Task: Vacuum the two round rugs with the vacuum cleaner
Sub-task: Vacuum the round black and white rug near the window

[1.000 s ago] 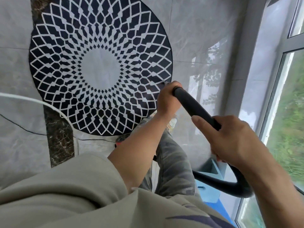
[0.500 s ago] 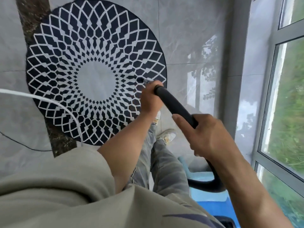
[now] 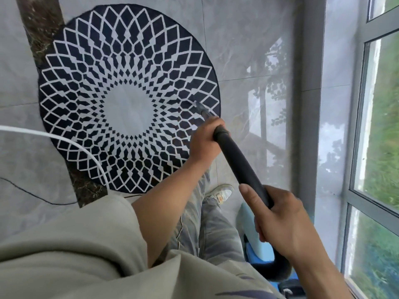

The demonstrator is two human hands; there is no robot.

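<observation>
While the left hand grips the front end of the black hose and the right hand holds it further back with curled fingers, the narrow nozzle sits on the right part of the round rug, which lies flat on the tiled floor. To do this step well, I think the nozzle should travel low, in slow overlapping strokes toward the pale centre, without lifting the rug's edge. A second rug is not in view.

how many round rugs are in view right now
1. The round black-and-white patterned rug lies on the grey tile floor, left of the window. Any second rug is outside this view.
</observation>
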